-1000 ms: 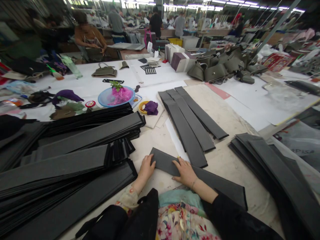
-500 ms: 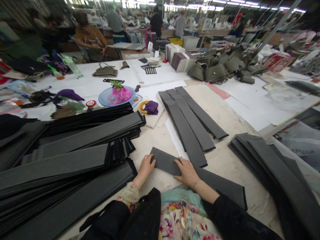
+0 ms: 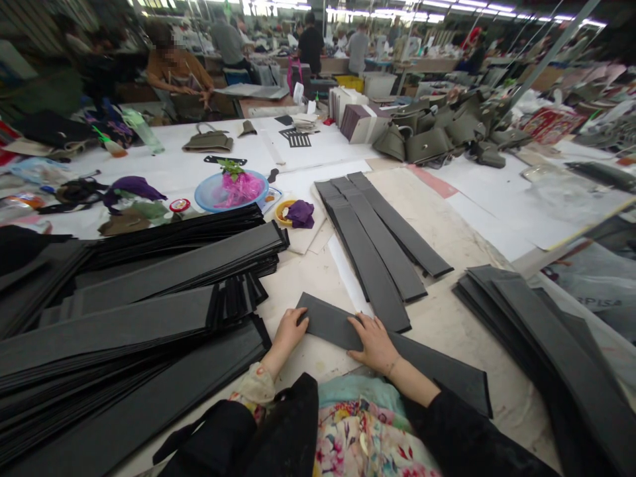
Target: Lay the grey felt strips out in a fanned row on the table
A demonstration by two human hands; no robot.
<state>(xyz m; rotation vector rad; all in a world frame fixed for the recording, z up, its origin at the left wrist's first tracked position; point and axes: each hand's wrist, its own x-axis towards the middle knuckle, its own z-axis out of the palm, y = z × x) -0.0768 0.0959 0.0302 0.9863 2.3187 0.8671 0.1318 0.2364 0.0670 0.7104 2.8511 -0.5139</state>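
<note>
A long dark grey strip (image 3: 328,320) lies across the table right in front of me. My left hand (image 3: 289,332) rests on its left end, fingers curled over the edge. My right hand (image 3: 376,344) lies flat on the strip's middle with its fingers spread, pressing it down. Just beyond, three similar strips (image 3: 377,245) lie side by side, angled away from me.
A big heap of dark strips (image 3: 139,311) fills the left; another pile (image 3: 541,344) sits at the right. Further off are a blue bowl (image 3: 231,190) with pink material, a purple cloth (image 3: 300,213), grey bags (image 3: 432,132). Other people work at far tables.
Hardly anything moved. My right hand has slid slightly to the right along the strip; my left hand stays on the strip's end.
</note>
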